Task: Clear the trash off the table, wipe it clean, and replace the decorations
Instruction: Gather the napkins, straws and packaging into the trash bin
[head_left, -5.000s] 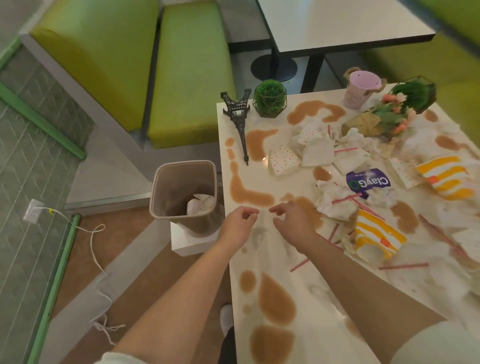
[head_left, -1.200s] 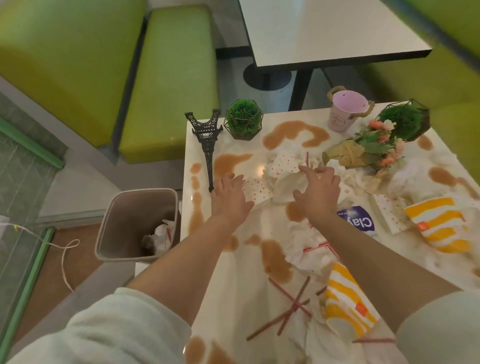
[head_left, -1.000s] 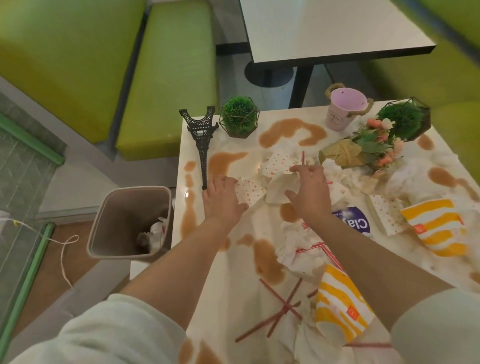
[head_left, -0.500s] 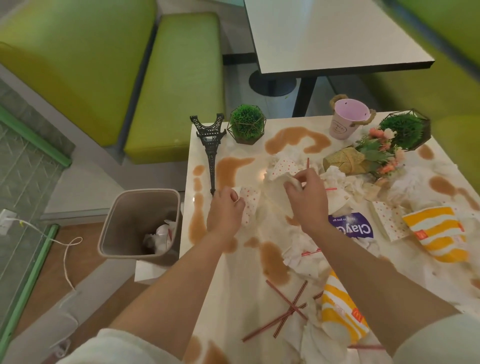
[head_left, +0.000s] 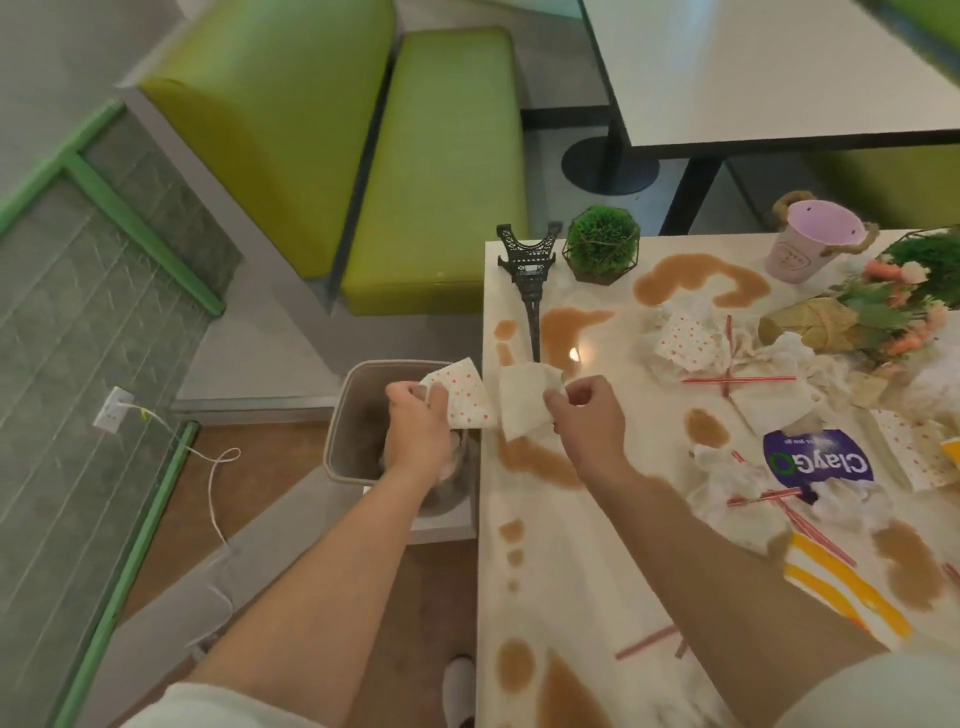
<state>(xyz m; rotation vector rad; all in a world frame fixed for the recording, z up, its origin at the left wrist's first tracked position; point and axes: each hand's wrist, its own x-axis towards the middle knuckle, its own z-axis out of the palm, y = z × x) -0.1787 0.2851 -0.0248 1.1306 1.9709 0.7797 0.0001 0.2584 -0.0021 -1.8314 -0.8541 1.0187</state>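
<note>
Eiffel tower model (head_left: 531, 280) beside right hand (head_left: 584, 415); bin (head_left: 353, 415) below.

I see both my forearms bare, reaching forward from pale sleeves at the bottom of the view. My left hand (head_left: 418, 428) is out past the left edge of the table (head_left: 597, 571), above the bin (head_left: 345, 415), back of the hand up, fingers curled and pinching a red-dotted napkin (head_left: 465, 397). My right hand (head_left: 587, 421) is over the table just inside that same edge, knuckles up, thumb and fingers pinching a plain white napkin (head_left: 522, 402). The two hands are near each other, the left one slightly farther from me, wrists nearly straight
</note>
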